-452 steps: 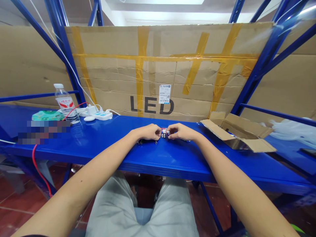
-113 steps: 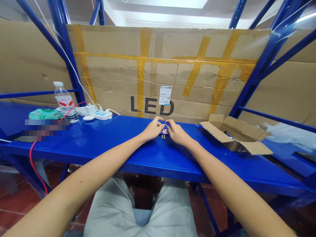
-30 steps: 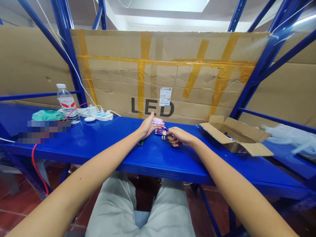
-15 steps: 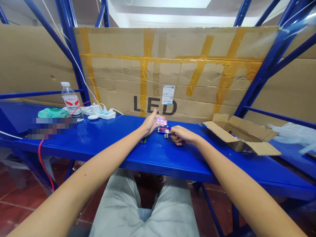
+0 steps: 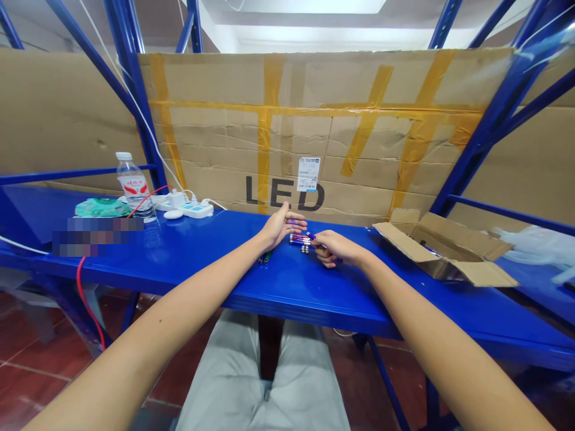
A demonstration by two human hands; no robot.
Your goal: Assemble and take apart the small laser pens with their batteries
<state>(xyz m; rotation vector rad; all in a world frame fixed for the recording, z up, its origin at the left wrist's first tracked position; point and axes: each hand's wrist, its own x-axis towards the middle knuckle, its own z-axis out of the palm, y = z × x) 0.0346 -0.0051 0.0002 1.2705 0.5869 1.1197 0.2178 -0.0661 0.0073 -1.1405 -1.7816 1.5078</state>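
My right hand (image 5: 330, 248) is closed around a small blue penlight (image 5: 309, 235), whose front end sticks out toward the left. My left hand (image 5: 284, 226) is held upright just beyond it, fingers stretched out and palm facing the penlight. A faint purple glow lies on the left fingers. Between and below the hands, several small metallic tubes (image 5: 298, 239) in red and blue, with silver ends, lie side by side on the blue table (image 5: 287, 286). Slim green and dark tubes (image 5: 266, 257) lie beside my left wrist, partly hidden by the forearm.
An open cardboard box (image 5: 442, 246) stands on the right, with a blue item inside. At the left are a water bottle (image 5: 135, 190), a power strip (image 5: 195, 209) and a green soft pack (image 5: 102, 207). A large cardboard panel (image 5: 215, 137) closes off the back.
The bright whitish light on my left fingers has given way to a dimmer purple glow. Both hands hold nearly the same places; the whole view has shifted slightly.
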